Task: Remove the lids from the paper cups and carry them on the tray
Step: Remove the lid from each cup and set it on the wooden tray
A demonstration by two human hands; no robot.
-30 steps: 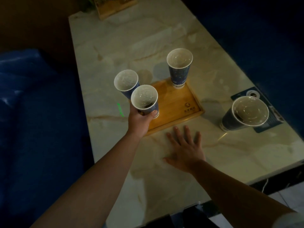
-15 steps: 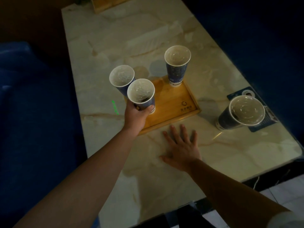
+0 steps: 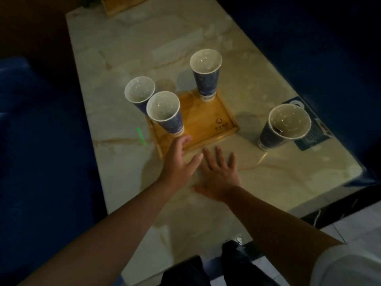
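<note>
A long marble table (image 3: 206,48) runs from the lower middle of the frame up to the top, with dark blue seating on both sides. Near its centre lies a shallow wooden tray (image 3: 208,120), its long axis slanting from centre-left down toward the right. Three blue paper cups stand along the tray's left and upper edges: the near-left cup (image 3: 165,112), the far-left cup (image 3: 139,94) just behind it, whose base is hidden, so whether it is on the tray cannot be told, and the back cup (image 3: 206,76) at the tray's upper corner. All three look open-topped in this dim light. A fourth cup (image 3: 285,126) stands off the tray at the right of the frame, well apart from it, and seems to carry a clear lid (image 3: 289,120).

The right hand (image 3: 220,174) lies flat on the table, fingers spread, holding nothing, just below the tray's near edge. The left hand (image 3: 178,162) is loosely open and empty, fingertips at the tray's near rim beside the near-left cup.

The lidded cup lies up and to the right of both hands; the right hand is clearly nearer, so I judge it the natural one to reach.
</note>
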